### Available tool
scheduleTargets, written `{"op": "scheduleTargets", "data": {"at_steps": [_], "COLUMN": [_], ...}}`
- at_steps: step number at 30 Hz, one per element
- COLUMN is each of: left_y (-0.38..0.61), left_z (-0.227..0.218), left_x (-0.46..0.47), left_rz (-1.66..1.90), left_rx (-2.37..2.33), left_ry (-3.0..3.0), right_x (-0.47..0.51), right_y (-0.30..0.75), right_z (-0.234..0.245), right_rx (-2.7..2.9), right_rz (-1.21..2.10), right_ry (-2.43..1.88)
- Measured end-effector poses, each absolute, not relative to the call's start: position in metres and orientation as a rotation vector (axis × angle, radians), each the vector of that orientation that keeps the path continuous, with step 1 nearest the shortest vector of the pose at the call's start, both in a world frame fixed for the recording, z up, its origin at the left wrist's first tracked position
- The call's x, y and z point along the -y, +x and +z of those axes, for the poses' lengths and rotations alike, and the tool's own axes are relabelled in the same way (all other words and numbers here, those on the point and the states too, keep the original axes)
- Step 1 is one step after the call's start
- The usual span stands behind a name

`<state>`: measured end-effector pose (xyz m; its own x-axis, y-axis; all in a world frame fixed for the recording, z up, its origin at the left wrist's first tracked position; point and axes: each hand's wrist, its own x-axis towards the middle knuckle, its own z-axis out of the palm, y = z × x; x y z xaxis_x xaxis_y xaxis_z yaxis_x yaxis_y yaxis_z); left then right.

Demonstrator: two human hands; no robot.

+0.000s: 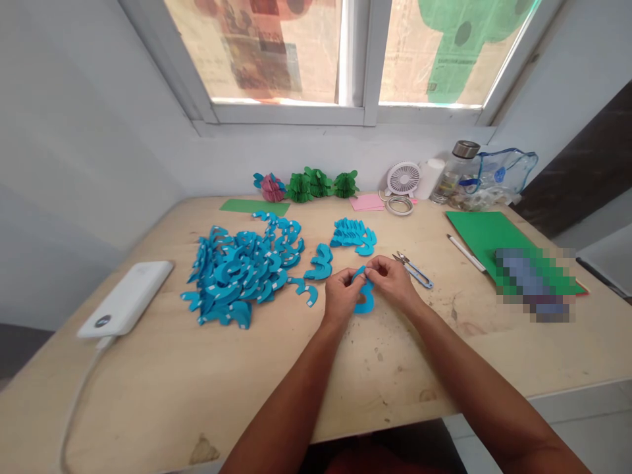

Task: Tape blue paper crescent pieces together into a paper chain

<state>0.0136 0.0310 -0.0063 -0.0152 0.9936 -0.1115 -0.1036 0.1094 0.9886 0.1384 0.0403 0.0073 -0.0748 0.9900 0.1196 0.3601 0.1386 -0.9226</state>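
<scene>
Both my hands meet over the middle of the table, pinching one curved blue paper piece (365, 303). My left hand (340, 293) grips its left side, and my right hand (392, 280) has the upper right edge between thumb and finger. The fingers hide part of the piece. To the left lies a big heap of blue paper pieces (241, 266), many with small white squares on them. Close to my left hand are a few loose blue pieces (320, 262). Beyond my hands a row of blue pieces (351, 234) overlaps.
Thread snips (419, 273) lie right of my right hand. Further right are a pen (467, 253) and a green sheet (478, 227). A white power bank (126, 299) with a cable sits left. Paper figures (301, 187), tape (399, 206), a fan (403, 178) and a bottle (457, 171) line the back.
</scene>
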Motion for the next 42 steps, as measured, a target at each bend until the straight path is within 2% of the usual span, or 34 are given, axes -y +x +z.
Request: {"op": "scheduleTargets", "data": {"at_steps": [4, 12, 18, 21, 24, 27, 42], "left_y": [0.015, 0.015, 0.014, 0.014, 0.014, 0.014, 0.015], "left_z": [-0.008, -0.012, -0.019, -0.021, -0.020, -0.018, -0.020], "left_x": [-0.032, -0.033, -0.036, -0.038, -0.037, -0.036, -0.036], "left_rz": [1.194, 1.137, 1.122, 1.164, 1.171, 1.174, 1.173], "left_rx": [-1.135, -1.087, -1.057, -1.067, -1.068, -1.065, -1.074], "left_ry": [1.018, 1.049, 1.013, 0.946, 0.919, 0.918, 0.959], "right_x": [-0.042, -0.043, -0.048, -0.055, -0.061, -0.064, -0.070], "right_y": [0.140, 0.143, 0.158, 0.181, 0.203, 0.213, 0.216], "right_z": [0.003, 0.001, 0.009, 0.009, 0.002, -0.005, -0.016], "right_rx": [1.536, 1.586, 1.604, 1.476, 1.479, 1.612, 1.787], "right_rz": [0.995, 0.784, 0.922, 0.729, 0.358, 0.166, 0.083], "right_ry": [-1.349, -1.559, -1.346, -1.449, -1.860, -2.072, -2.183]}}
